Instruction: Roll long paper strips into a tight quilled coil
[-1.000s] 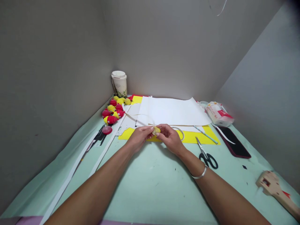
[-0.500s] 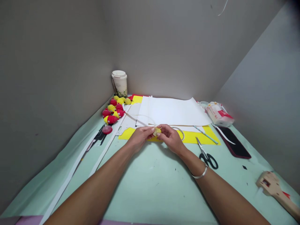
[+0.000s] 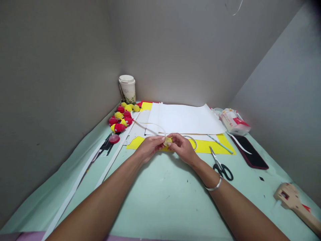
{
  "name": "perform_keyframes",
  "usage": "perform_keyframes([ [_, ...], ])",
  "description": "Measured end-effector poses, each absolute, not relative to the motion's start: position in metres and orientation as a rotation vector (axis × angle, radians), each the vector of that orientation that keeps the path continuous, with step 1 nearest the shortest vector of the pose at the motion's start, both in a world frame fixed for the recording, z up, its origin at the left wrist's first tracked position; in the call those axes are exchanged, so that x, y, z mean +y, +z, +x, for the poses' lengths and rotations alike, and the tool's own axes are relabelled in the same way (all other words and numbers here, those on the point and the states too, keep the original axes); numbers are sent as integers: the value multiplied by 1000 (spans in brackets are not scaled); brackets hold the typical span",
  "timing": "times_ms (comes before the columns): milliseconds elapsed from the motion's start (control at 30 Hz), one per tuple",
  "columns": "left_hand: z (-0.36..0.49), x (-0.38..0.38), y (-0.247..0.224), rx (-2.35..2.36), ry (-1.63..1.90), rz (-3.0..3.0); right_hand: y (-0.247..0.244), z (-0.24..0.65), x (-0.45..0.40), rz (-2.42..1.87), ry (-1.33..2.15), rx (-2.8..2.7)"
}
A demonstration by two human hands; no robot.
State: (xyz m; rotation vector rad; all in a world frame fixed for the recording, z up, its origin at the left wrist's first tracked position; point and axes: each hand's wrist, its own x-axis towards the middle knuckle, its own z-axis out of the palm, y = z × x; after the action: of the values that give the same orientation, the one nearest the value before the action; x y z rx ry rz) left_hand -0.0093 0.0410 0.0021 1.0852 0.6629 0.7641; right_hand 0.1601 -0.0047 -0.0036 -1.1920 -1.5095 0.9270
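A small yellow piece is pinched between my two hands, above the near edge of the yellow sheet. My left hand grips its left side with thumb and fingers. On the right side, my right hand holds it the same way. A thin pale strip curves up from the piece and runs left. Just right of my right hand lies a ring-shaped coil, partly hidden by the hand.
Red and yellow ridged pieces and a lidded cup stand back left. White paper lies behind my hands. Scissors, a phone, a tissue pack and a glue gun are at right.
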Motion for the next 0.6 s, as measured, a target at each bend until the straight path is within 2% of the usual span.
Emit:
perform_keyframes([
  [600,-9,39,4,691,762,1136,-5,163,-3,-1199,951,-1554],
])
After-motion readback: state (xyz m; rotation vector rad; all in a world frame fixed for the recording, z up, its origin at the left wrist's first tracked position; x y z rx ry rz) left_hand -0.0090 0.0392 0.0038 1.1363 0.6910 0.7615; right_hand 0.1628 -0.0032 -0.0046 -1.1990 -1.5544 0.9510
